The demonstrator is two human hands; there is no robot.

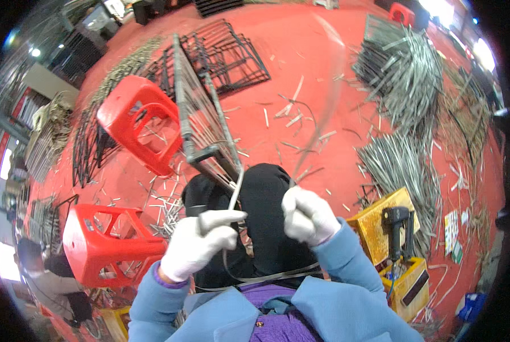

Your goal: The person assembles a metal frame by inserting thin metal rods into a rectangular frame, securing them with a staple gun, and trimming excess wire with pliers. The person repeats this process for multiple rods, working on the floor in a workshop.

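My left hand (198, 242), in a white glove, is closed around a pale flat strip (237, 188) that runs up to the near end of a narrow metal frame (212, 154). A short dark piece shows at its fingers; I cannot tell what it is. The frame stands tilted between my black-clad knees, with strips strung lengthwise along it. My right hand (309, 216), also gloved, is closed in a pinch on a long strip (326, 108) that arcs upward, blurred by motion. More strip lies loosely across my lap below both hands.
Two red plastic stools (113, 245) lie to the left. At right are yellow wooden boxes (404, 288) with a black power tool (398, 231), and heaps of grey strips (400, 80). Black wire frames (226, 54) lie ahead on the red floor, among scraps. A person (50, 279) sits far left.
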